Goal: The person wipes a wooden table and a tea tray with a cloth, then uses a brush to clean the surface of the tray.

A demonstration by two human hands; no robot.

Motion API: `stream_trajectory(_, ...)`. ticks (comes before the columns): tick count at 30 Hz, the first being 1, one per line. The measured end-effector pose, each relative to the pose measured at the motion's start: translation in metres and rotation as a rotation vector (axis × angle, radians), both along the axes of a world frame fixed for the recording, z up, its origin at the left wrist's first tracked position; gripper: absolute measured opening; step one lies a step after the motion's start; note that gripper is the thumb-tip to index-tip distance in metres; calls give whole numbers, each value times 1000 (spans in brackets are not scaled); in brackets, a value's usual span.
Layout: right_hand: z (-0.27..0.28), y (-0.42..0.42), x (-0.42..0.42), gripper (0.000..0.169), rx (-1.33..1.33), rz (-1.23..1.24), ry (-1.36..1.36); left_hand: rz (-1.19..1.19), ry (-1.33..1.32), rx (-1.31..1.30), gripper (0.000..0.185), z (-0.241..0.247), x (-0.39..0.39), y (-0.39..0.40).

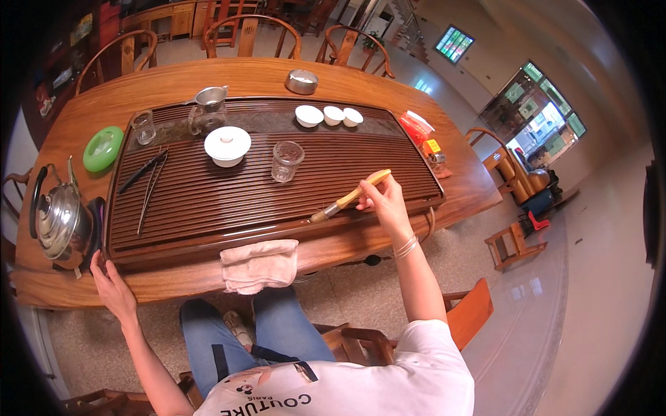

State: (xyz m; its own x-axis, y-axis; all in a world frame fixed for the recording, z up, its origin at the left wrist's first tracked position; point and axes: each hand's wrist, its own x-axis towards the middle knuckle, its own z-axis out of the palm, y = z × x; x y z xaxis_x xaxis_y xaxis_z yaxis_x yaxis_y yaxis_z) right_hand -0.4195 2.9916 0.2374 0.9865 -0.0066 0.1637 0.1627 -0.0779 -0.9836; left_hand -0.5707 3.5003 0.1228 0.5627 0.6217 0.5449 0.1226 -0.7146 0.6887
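My right hand (384,197) grips the wooden handle of a brush (347,199); its bristles touch the near edge of a slatted wooden tea tray (223,208). My left hand (112,283) holds nothing and rests, fingers apart, at the table's front edge by the tray's left corner. On the tray stand a lidded white gaiwan (227,148), a glass cup (287,161), a glass pitcher (207,117) with a metal strainer (210,96) on top, a smaller glass (144,127) and white teacups (309,116). Metal tweezers (151,195) and a black pen-like tool (141,172) lie at its left.
A steel kettle (62,223) stands left of the tray, near a green bowl (103,149). A folded pink towel (260,266) hangs over the table's front edge. Beyond the tray sits a metal bowl (302,82); at right lie a red packet (414,127) and a small jar (436,158).
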Motion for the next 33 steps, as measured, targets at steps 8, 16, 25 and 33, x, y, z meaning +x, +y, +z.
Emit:
stream_trajectory(8, 15, -79, 10, 14, -466, -204, -170, -8, -31, 7, 36, -2, -1, 1)
stream_trajectory(16, 27, -136, 22, 25, -901, -525, -286, -8, -21, 17, 35, -2, -1, 2)
stream_trajectory(25, 23, -155, 31, 23, -1066, -612, -418, -18, -29, 8, 35, -4, 0, 1)
stream_trajectory(33, 28, -138, 17, 28, -1222, -582, -481, -2, -76, -21, 33, 9, 0, -10)
